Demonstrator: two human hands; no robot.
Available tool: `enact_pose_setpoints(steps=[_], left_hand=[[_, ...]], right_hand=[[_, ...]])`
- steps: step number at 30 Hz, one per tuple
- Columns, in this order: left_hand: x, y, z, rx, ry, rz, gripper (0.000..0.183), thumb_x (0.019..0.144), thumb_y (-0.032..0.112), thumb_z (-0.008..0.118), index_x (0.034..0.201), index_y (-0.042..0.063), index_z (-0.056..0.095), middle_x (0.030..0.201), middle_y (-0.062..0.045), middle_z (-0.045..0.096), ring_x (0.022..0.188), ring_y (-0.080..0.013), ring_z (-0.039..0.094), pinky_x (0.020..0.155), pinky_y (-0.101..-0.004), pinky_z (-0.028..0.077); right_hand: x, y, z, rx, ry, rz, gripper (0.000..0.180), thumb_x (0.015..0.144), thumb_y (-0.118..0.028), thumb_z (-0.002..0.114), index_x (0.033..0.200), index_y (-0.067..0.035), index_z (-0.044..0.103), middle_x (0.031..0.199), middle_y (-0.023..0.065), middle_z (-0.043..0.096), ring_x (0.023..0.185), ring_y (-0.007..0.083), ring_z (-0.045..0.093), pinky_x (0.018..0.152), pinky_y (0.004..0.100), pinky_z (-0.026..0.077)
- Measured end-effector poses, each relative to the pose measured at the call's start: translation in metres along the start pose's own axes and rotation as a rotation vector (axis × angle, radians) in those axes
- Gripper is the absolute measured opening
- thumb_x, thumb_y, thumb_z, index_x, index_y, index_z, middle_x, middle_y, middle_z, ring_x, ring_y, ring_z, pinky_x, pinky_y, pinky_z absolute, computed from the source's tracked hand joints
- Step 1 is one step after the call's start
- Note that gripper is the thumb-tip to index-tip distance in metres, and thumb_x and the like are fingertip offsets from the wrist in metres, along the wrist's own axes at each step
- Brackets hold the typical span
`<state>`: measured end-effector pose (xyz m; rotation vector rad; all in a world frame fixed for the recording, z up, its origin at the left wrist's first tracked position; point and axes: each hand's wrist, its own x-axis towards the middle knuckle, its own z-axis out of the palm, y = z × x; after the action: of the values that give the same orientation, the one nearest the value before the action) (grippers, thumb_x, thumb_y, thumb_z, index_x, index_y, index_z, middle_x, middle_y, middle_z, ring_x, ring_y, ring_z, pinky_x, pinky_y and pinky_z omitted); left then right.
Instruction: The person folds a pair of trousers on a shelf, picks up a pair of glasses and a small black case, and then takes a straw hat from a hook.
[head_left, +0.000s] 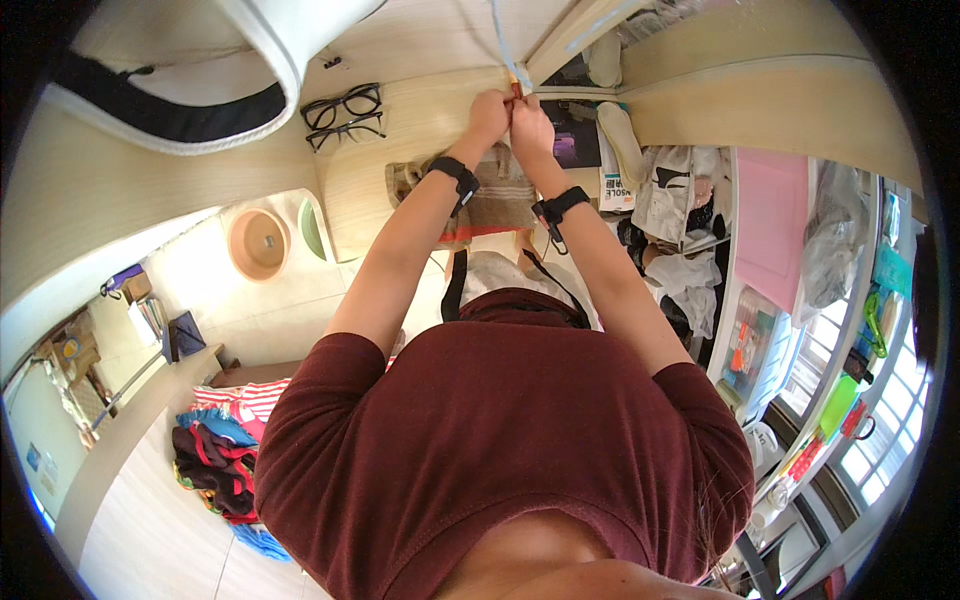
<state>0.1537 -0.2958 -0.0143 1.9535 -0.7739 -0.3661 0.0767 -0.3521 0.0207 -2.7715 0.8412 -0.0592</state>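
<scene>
Both hands are close together at the far edge of a pale wooden desktop (352, 187). My left hand (491, 116) and my right hand (531, 126) meet at a small reddish-brown item (517, 88) that stands up between the fingertips. A light blue cord (501, 37) runs down to it from above. The fingers hide most of the item, and which hand bears more of its hold cannot be told. Beneath the forearms lies a folded brown striped cloth (499, 187) with a red edge. Each wrist wears a black strap.
Two pairs of black-framed eyeglasses (343, 112) lie left of my hands. To the right are a dark box (571, 135), a pale insole (619, 139) and a shelf with fabric and a pink panel (769, 217). A round tan basin (259, 244) is on the floor at left.
</scene>
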Motion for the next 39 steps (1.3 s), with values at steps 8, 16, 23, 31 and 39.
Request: enact_pose_setpoints(steps=[8, 16, 23, 31, 39], left_hand=[[0.001, 0.023, 0.003, 0.240, -0.176, -0.186, 0.018, 0.084, 0.014, 0.055, 0.094, 0.002, 0.065, 0.083, -0.017, 0.065, 0.076, -0.0303, 0.064, 0.069, -0.0367, 0.050], [-0.019, 0.007, 0.026, -0.103, 0.180, -0.384, 0.027, 0.088, 0.016, 0.056, 0.110, 0.001, 0.061, 0.103, -0.011, 0.066, 0.091, -0.0241, 0.064, 0.078, -0.0353, 0.051], [-0.036, 0.006, 0.041, -0.366, 0.391, -0.315, 0.034, 0.089, 0.009, 0.054, 0.121, -0.002, 0.054, 0.109, -0.013, 0.064, 0.101, -0.0185, 0.061, 0.085, -0.0294, 0.048], [-0.053, 0.100, 0.103, 0.025, 0.421, -0.133, 0.033, 0.080, 0.002, 0.054, 0.113, -0.003, 0.050, 0.105, -0.016, 0.060, 0.091, -0.0282, 0.060, 0.080, -0.0357, 0.048], [-0.046, -0.048, 0.266, -0.885, 0.304, -1.091, 0.017, 0.079, 0.006, 0.058, 0.095, 0.000, 0.058, 0.092, -0.008, 0.061, 0.076, -0.0186, 0.057, 0.066, -0.0289, 0.046]], right_hand=[[-0.062, 0.073, -0.008, 0.584, 0.357, 0.087, 0.029, 0.077, 0.003, 0.055, 0.105, -0.002, 0.058, 0.097, 0.0155, 0.057, 0.071, 0.0262, 0.058, 0.065, 0.0338, 0.048], [-0.080, 0.212, 0.058, 0.476, -0.118, 0.359, 0.021, 0.079, -0.013, 0.056, 0.096, -0.005, 0.063, 0.089, 0.0143, 0.066, 0.085, 0.0297, 0.064, 0.075, 0.0370, 0.050], [-0.067, 0.248, 0.109, 0.578, -0.353, 0.226, 0.019, 0.079, -0.013, 0.056, 0.094, -0.005, 0.063, 0.088, 0.0144, 0.066, 0.084, 0.0322, 0.064, 0.076, 0.0391, 0.050], [-0.017, 0.284, 0.162, 0.441, -0.168, 0.089, 0.045, 0.078, -0.006, 0.056, 0.122, -0.012, 0.049, 0.101, 0.0212, 0.060, 0.088, 0.0373, 0.061, 0.074, 0.0428, 0.051], [0.024, 0.249, 0.145, 0.231, -0.213, -0.109, 0.057, 0.074, -0.001, 0.062, 0.127, -0.016, 0.047, 0.103, 0.0151, 0.058, 0.088, 0.0362, 0.061, 0.069, 0.0411, 0.053]])
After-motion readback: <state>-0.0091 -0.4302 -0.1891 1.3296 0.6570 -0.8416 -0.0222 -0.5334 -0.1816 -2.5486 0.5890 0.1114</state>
